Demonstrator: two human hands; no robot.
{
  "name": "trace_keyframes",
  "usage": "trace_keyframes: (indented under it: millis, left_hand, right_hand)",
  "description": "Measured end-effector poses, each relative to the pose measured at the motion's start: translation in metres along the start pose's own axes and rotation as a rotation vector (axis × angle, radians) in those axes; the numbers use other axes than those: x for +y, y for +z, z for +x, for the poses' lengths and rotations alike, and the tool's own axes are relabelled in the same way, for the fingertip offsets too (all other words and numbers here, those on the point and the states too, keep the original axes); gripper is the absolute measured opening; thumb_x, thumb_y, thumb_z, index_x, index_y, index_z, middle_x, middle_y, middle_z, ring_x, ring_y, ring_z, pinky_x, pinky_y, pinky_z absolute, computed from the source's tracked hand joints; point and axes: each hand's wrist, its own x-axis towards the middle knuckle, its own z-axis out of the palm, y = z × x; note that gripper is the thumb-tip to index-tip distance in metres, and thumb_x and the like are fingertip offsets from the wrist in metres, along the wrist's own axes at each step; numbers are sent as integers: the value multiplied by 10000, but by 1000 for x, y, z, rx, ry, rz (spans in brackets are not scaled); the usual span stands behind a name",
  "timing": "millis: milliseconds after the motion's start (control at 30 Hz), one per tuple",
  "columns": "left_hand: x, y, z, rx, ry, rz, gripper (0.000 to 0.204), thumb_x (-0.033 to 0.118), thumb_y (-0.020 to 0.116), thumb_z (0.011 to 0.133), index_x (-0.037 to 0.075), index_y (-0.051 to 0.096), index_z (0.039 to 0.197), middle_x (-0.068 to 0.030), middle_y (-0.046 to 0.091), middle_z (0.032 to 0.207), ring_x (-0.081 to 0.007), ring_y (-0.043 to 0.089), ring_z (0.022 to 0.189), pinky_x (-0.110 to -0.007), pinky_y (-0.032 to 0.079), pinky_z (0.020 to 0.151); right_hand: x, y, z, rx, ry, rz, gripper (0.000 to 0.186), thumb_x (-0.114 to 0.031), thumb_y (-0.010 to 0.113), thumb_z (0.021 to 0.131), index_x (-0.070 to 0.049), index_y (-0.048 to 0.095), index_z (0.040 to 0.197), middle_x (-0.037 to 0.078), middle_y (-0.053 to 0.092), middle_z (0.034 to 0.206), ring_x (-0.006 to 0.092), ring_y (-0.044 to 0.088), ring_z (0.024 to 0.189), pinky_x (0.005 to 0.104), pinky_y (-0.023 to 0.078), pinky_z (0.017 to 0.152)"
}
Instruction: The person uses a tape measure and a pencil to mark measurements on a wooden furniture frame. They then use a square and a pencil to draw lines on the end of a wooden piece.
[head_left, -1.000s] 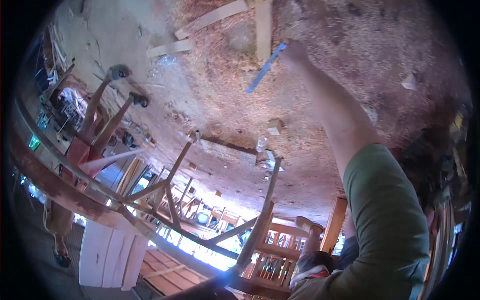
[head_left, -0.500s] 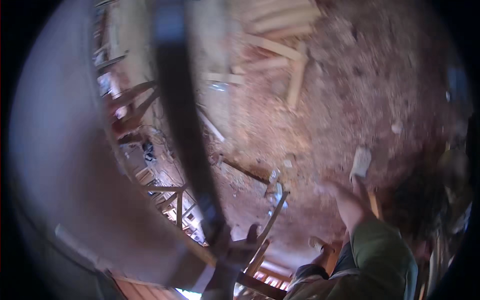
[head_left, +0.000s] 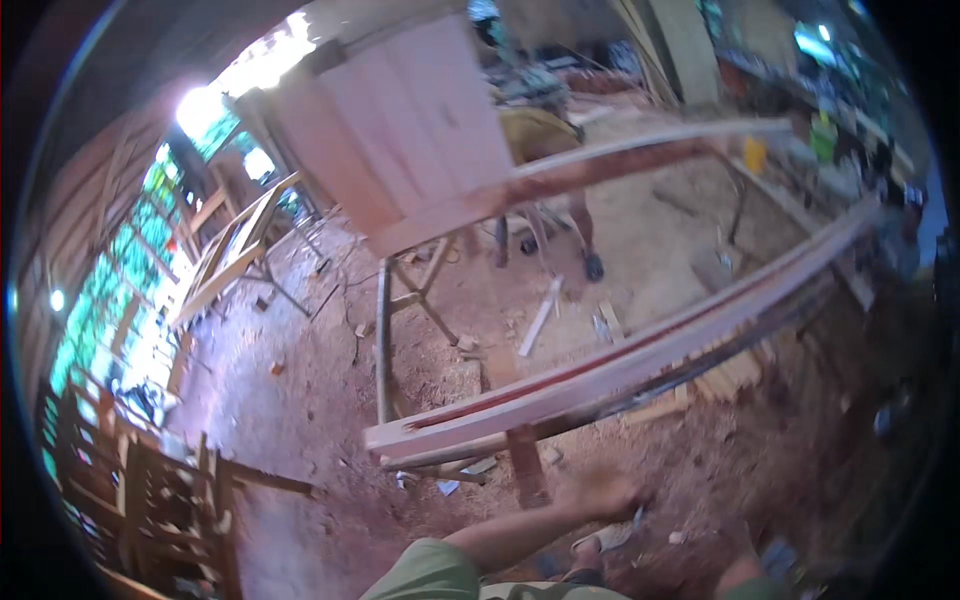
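Observation:
My left arm, in a green sleeve, reaches across from the lower edge; my left hand [head_left: 600, 490] is below a long pale beam [head_left: 600, 365] with a reddish groove. Motion smears its fingers; a small thin object shows by the fingertips, and I cannot tell whether it is held. My right hand [head_left: 738, 548] is low at the right, blurred, its fingers unclear. Under the beam's near end is a brown wooden support [head_left: 525, 465]. My sandalled foot [head_left: 610, 535] shows on the dirt floor [head_left: 300, 400] below my left hand.
A pale wooden panel [head_left: 400, 120] stands on the far rail [head_left: 640, 165]; a co-worker [head_left: 540, 140] is bent behind it. Wooden chairs [head_left: 140, 500] stand at lower left, another frame on trestles [head_left: 225, 265] at left. Offcuts [head_left: 540, 315] lie on the ground. A yellow container [head_left: 755, 150] is at upper right.
The view has swung sharply, bringing the grooved beam and panel before me. A second ago one hand held a blue strip over the floor; now my left arm crosses the lower view, right arm lower right.

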Motion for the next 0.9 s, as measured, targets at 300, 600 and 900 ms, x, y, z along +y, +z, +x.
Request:
trace_keyframes:
  millis: [300, 600, 900]
  left_hand:
    - [117, -36, -467, 581, -1044, -413, 287, 270, 645, 932, 46, 723, 1094, -167, 722, 980, -234, 690, 853, -361, 537, 794]
    - [161, 9, -812, 1386, -1504, -368, 347, 210, 634, 931, -29, 715, 692, -61, 695, 608, -187, 663, 575, -319, 535, 596]
    - [91, -80, -719, 2118, -713, -1395, 165, 206, 634, 967, 48, 600, 936, -97, 632, 844, -260, 672, 793, -387, 558, 632]
  right_hand:
    - [-369, -196, -165, -313, 593, 23, 354, -279, 603, 902, -62, 718, 1157, 157, 681, 1234, 294, 646, 1159, 459, 515, 961]
    - [-750, -125, -210, -440, -709, 229, 397, -390, 612, 906, -21, 704, 1023, 227, 702, 1011, 349, 685, 948, 433, 526, 849]
    - [-1019, -123, -272, -610, -1307, 37, 306, -307, 571, 985, -21, 678, 1012, 168, 622, 995, 352, 623, 968, 446, 486, 866]
